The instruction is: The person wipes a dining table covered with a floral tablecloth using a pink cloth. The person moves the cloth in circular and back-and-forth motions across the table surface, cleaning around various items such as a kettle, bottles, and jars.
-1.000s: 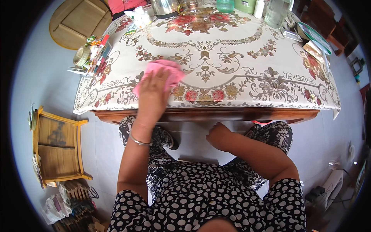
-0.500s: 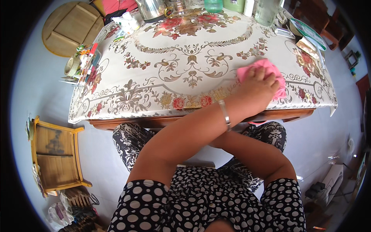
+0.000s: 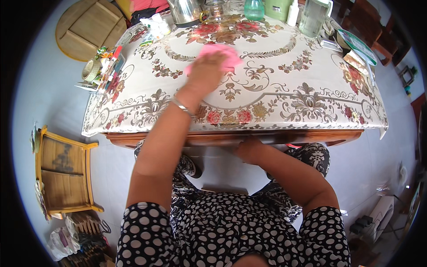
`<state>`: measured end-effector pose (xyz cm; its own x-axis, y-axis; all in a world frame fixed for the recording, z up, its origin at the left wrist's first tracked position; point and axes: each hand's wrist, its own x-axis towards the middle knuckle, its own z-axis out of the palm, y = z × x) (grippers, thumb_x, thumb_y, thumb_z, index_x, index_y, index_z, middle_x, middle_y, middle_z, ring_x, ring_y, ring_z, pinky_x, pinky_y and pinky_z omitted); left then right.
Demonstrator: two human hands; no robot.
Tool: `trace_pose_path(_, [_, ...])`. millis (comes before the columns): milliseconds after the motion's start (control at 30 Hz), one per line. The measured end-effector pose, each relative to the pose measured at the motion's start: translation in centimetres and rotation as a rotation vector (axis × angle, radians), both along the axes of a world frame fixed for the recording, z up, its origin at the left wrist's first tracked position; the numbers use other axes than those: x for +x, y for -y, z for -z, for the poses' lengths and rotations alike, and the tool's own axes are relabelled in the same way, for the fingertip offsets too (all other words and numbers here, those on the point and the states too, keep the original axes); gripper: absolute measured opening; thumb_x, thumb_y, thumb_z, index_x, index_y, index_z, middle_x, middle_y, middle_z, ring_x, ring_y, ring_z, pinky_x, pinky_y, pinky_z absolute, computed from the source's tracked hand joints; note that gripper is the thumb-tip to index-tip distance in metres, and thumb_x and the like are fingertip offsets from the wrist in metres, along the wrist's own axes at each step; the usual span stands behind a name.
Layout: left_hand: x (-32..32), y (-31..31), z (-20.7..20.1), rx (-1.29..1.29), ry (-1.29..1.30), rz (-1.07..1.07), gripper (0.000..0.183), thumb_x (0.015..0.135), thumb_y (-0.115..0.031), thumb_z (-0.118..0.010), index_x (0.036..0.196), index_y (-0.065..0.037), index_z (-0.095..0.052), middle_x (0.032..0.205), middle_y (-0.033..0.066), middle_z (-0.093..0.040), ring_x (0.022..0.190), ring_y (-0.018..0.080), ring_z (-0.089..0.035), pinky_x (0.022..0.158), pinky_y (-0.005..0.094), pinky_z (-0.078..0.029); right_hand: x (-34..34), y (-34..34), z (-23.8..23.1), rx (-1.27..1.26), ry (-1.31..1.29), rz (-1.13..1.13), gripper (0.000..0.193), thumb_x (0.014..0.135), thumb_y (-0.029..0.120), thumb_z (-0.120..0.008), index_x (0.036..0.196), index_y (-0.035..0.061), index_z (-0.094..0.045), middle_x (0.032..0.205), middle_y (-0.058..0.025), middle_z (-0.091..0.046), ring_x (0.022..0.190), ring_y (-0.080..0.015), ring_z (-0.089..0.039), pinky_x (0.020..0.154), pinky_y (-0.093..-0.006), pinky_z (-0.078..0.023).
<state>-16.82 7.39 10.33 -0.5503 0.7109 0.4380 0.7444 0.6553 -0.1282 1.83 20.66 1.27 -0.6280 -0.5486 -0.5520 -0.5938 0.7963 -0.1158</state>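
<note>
A pink cloth [image 3: 227,55] lies bunched under my left hand [image 3: 207,71], which presses it onto the floral tablecloth [image 3: 275,84] left of the middle. Motion blurs the fingers, though they sit on the cloth. A silver bangle [image 3: 181,107] circles that wrist. My right hand [image 3: 250,150] is low by the wooden front edge [image 3: 209,139] of the table, above my lap. Its fingers look curled, and whatever they might hold is hidden.
Along the far side stand a metal kettle [image 3: 183,12], a glass teapot [image 3: 216,10], a green canister [image 3: 276,9] and a clear pitcher [image 3: 315,18]. A filled organizer [image 3: 104,71] sits at the left edge. A wooden stool [image 3: 64,171] is on the floor.
My left hand has swept the pink cloth from the right of the table to the left and farther away. The right hand, earlier mostly hidden under the left arm, now shows.
</note>
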Motion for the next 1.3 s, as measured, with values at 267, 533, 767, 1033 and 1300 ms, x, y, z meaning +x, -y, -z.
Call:
trace_pose_path(267, [-4.0, 22.5, 0.9, 0.179, 0.128, -0.381, 0.041, 0.089, -0.027, -0.054, 0.124, -0.004, -0.052, 0.116, 0.0220, -0.059, 0.108, 0.0369, -0.055, 0.096, 0.0415, -0.042, 0.7, -0.6, 0.0, -0.081, -0.142, -0.039, 0.039, 0.079, 0.025, -0.064, 0.114, 0.0084, -0.064, 0.116, -0.0110, -0.063, 0.110, -0.0305, -0.057, 0.100, -0.0494, -0.037])
trace_pose_path(533, [-3.2, 26.9, 0.1, 0.029, 0.279, -1.066, 0.048, 0.092, -0.042, -0.042, 0.130, -0.014, -0.044, 0.130, 0.0146, -0.051, 0.116, 0.0388, -0.051, 0.093, 0.0499, -0.042, 1.7, -0.6, 1.3, -0.014, -0.286, -0.084, 0.037, 0.079, 0.018, -0.059, 0.114, 0.0093, -0.063, 0.110, -0.0091, -0.065, 0.104, -0.0249, -0.060, 0.094, -0.0451, -0.041])
trace_pose_path(767, [-5.1, 15.5, 1.2, 0.015, 0.296, -0.851, 0.045, 0.094, -0.039, -0.039, 0.131, -0.014, -0.040, 0.134, 0.0164, -0.046, 0.123, 0.0378, -0.045, 0.097, 0.0509, -0.039, 2.6, 0.2, 2.2, -0.063, -0.169, -0.102, 0.026, 0.074, 0.013, -0.058, 0.097, 0.0091, -0.069, 0.094, -0.0101, -0.068, 0.092, -0.0247, -0.063, 0.085, -0.0435, -0.044])
trace_pose_path(1033, [-4.4, -3.7, 3.4, -0.044, -0.029, -0.249, 0.048, 0.089, -0.033, -0.048, 0.134, -0.015, -0.043, 0.134, 0.0059, -0.047, 0.114, 0.0357, -0.049, 0.093, 0.0473, -0.042, 3.2, 0.2, 0.3, -0.102, -0.131, -0.088, 0.019, 0.071, 0.011, -0.059, 0.085, 0.0094, -0.070, 0.085, -0.0105, -0.068, 0.084, -0.0251, -0.064, 0.080, -0.0429, -0.044])
trace_pose_path(1300, [3.4, -21.6, 0.1, -0.018, 0.151, 0.034, 0.044, 0.090, -0.027, -0.048, 0.133, -0.016, -0.044, 0.134, 0.0066, -0.048, 0.122, 0.0302, -0.045, 0.105, 0.0420, -0.032, 2.6, -1.1, -0.8, -0.203, -0.113, -0.066, 0.015, 0.073, 0.012, -0.058, 0.083, 0.0080, -0.069, 0.086, -0.0142, -0.066, 0.085, -0.0256, -0.063, 0.079, -0.0410, -0.045])
